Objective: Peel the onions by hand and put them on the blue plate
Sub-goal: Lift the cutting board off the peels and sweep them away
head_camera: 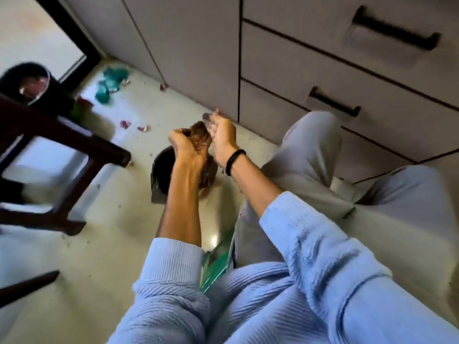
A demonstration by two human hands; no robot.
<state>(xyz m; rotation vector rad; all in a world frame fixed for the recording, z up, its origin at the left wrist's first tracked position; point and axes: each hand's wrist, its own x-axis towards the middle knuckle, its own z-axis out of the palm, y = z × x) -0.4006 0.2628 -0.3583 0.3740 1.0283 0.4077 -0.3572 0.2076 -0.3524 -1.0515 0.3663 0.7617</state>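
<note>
The left hand (pixel 186 146) grips a clump of brown onion skins (pixel 200 134) above a dark bowl (pixel 162 173) on the floor (pixel 111 219). The right hand (pixel 223 135) is open with straight fingers, just beside the skins.

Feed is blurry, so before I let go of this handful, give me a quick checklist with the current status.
1. Left hand grips the clump of brown peels: ok.
2. Right hand open beside the clump: ok.
3. Hands held over the dark bin: ok.
4. Floor free of scraps: not ok, pink bits lie there.
5. Blue plate within reach: cannot tell, none clearly in view.
</note>
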